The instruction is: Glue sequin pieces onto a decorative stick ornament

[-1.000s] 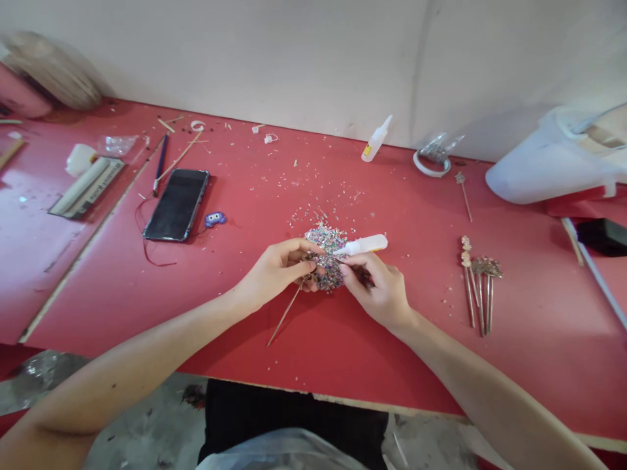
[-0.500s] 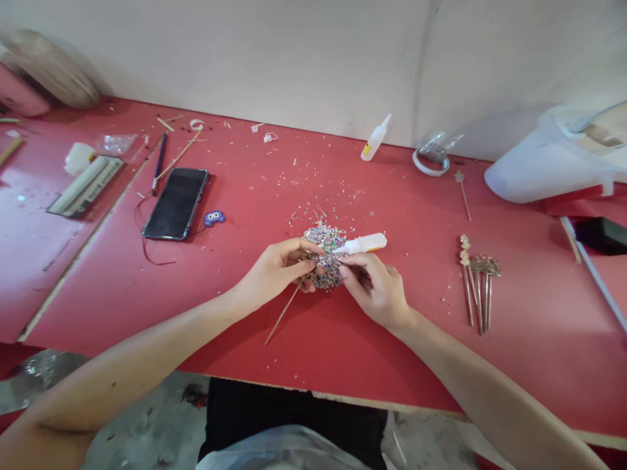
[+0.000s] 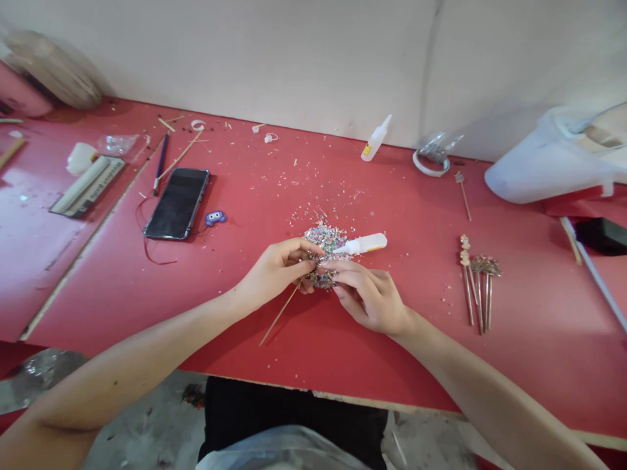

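My left hand (image 3: 281,267) is closed on a thin wooden stick (image 3: 280,318), pinched near its upper end. The stick slants down toward the table's front edge, and its top is hidden behind the fingers. Over the near side of a pile of small shiny chips (image 3: 326,235), my right hand (image 3: 372,297) has bent fingers, their tips close to the left fingertips. Any tiny piece in them is too small to make out. A white glue bottle (image 3: 367,243) lies with its nozzle on the pile, just beyond the right hand.
A phone (image 3: 177,203) and a purple trinket (image 3: 215,217) lie left on the red table (image 3: 245,170). A second glue bottle (image 3: 376,138) stands near the wall. To the right are several decorated sticks (image 3: 480,297), a tape roll (image 3: 431,163) and a white container (image 3: 533,160).
My right fingers have moved left, closer to the left fingertips. The lower end of the stick has swung slightly left. The glue bottle has stayed in place.
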### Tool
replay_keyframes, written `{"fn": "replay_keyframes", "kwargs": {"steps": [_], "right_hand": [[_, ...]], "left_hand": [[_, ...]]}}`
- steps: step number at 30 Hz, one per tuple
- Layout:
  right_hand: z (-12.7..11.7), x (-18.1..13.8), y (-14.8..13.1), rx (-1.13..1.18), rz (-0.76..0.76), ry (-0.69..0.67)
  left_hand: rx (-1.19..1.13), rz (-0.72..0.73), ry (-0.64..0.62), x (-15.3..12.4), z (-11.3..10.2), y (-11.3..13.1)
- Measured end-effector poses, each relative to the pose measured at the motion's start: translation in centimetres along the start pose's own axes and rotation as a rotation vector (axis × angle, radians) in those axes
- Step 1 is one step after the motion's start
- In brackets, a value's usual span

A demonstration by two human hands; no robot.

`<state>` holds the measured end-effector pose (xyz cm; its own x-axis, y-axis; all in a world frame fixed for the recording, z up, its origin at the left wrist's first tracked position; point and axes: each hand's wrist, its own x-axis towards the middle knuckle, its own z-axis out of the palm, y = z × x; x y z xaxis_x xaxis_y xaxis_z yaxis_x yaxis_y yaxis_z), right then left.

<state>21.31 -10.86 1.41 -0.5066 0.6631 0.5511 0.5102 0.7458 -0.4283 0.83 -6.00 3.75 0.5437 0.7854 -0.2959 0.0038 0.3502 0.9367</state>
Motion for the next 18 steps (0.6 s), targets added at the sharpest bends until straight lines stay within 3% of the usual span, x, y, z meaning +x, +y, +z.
{"fn": "replay_keyframes", "kwargs": {"steps": [18], "right_hand": [[0.0,0.01,0.13,-0.013,0.031,-0.038]], "left_hand": [[0.009,0.018,0.0,0.1,-0.13,-0.19]]}}
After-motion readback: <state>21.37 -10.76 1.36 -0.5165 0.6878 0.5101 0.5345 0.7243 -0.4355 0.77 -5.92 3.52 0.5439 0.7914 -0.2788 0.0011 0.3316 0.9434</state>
